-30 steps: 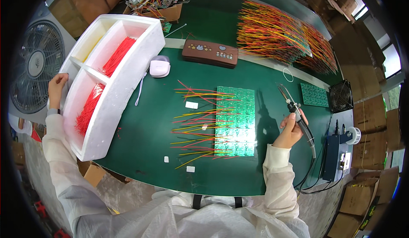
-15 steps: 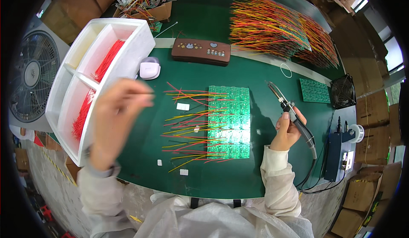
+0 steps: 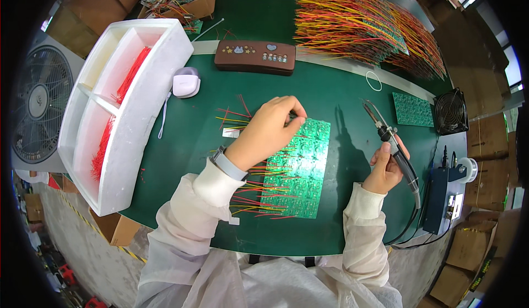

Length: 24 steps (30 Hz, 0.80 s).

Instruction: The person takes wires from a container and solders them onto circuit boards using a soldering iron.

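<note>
Both arms are in loose white sleeves, wrinkled, with elastic cuffs gathered at the wrists. There's a grey watch band point(image 3: 227, 164) on the left wrist. Left hand point(image 3: 270, 129) and right hand point(image 3: 384, 167) are bare, no gloves. White garment bunches across the chest.

Stood green-topped and broad, a work table point(image 3: 336, 95), ringed by brown cardboard boxes point(image 3: 468, 253) on a grey floor point(image 3: 82, 253). Sat to the left, a round floor fan point(image 3: 36, 112); to the right, a small black fan point(image 3: 451, 111). Came in bright at the upper right, daylight through windows point(image 3: 509, 65).
</note>
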Available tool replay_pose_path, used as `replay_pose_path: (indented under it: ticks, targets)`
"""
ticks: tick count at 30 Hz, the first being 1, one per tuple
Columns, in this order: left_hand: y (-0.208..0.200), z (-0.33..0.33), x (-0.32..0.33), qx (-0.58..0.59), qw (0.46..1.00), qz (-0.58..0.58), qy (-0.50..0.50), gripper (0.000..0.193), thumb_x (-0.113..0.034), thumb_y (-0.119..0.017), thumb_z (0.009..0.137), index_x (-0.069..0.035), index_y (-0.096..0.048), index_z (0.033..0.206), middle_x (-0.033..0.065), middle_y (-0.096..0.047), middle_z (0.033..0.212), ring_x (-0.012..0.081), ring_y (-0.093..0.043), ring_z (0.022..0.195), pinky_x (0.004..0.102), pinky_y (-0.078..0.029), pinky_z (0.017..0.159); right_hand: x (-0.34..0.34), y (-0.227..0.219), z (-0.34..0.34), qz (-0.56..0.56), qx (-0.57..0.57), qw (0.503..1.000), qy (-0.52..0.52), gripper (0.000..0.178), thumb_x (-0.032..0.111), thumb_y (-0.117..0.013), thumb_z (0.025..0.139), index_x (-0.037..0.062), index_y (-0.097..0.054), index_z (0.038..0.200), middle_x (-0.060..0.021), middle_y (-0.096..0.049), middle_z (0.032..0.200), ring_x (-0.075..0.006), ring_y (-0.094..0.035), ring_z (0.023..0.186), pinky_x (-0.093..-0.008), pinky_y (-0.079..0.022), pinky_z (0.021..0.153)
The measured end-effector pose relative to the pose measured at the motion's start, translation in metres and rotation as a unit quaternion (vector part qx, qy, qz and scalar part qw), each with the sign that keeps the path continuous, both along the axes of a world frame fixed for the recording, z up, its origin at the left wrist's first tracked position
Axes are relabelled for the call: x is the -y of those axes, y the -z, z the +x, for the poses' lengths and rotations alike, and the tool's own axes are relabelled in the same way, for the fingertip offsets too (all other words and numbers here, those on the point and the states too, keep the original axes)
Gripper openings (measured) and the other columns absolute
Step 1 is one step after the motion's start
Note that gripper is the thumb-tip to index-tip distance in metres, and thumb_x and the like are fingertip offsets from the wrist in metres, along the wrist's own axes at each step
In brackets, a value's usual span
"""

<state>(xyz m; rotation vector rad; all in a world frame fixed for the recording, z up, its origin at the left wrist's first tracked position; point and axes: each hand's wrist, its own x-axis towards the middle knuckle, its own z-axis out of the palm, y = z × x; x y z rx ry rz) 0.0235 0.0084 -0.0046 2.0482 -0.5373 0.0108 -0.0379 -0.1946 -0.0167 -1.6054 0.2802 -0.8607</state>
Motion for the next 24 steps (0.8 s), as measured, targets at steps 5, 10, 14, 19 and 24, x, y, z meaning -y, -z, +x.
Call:
replay_pose_path:
  ticks: [5,10,14,19,24]
  targets:
    - [-0.001,-0.005,0.000,-0.022,0.996,-0.086,-0.011,0.005,-0.001,-0.054,0.074,0.001,-0.050,0.076,0.0057,-0.056,0.078,0.0107,-0.050,0.063,0.0217,-0.041,0.057,0.000,0.002,-0.006,-0.017,-0.024,0.999,-0.019,0.029,0.017,-0.058,0.078,-0.0001,-0.048,0.100,-0.0041,-0.052,0.067,-0.0058,-0.042,0.048,-0.0168,-0.032,0.043]
    - [0.003,0.001,-0.006,-0.039,0.989,-0.138,-0.024,0.004,0.001,-0.053,0.074,0.001,-0.050,0.076,0.0056,-0.056,0.078,0.0102,-0.050,0.063,0.0212,-0.041,0.057,-0.002,0.000,-0.005,-0.013,-0.024,0.999,-0.019,0.031,0.018,-0.059,0.078,-0.0003,-0.048,0.100,-0.0041,-0.052,0.066,-0.0060,-0.042,0.048,-0.0165,-0.032,0.043]
    - [-0.003,0.001,-0.003,-0.030,0.993,-0.105,-0.035,0.003,0.000,-0.053,0.075,0.001,-0.050,0.076,0.0050,-0.054,0.074,0.0106,-0.051,0.063,0.0226,-0.041,0.056,-0.001,0.001,-0.004,-0.013,-0.033,0.999,-0.010,0.032,0.019,-0.059,0.078,-0.0003,-0.048,0.100,-0.0040,-0.051,0.066,-0.0060,-0.042,0.048,-0.0166,-0.032,0.043]
    - [-0.011,-0.008,-0.001,0.015,0.998,-0.061,-0.012,0.004,0.000,-0.054,0.074,-0.001,-0.051,0.078,0.0057,-0.051,0.070,0.0141,-0.052,0.063,0.0254,-0.040,0.055,0.001,0.004,-0.008,-0.011,-0.031,0.999,-0.015,0.033,0.023,-0.060,0.077,0.0001,-0.048,0.097,-0.0042,-0.051,0.067,-0.0058,-0.041,0.049,-0.0170,-0.032,0.044]
    - [0.000,-0.018,-0.002,0.131,0.989,0.072,-0.006,0.008,-0.004,-0.057,0.071,-0.002,-0.052,0.078,0.0081,-0.048,0.073,0.0230,-0.049,0.065,0.0308,-0.041,0.059,0.000,0.007,-0.019,-0.039,-0.026,0.998,-0.041,0.031,0.021,-0.060,0.077,0.0000,-0.046,0.096,-0.0043,-0.050,0.069,-0.0061,-0.042,0.052,-0.0170,-0.033,0.047]
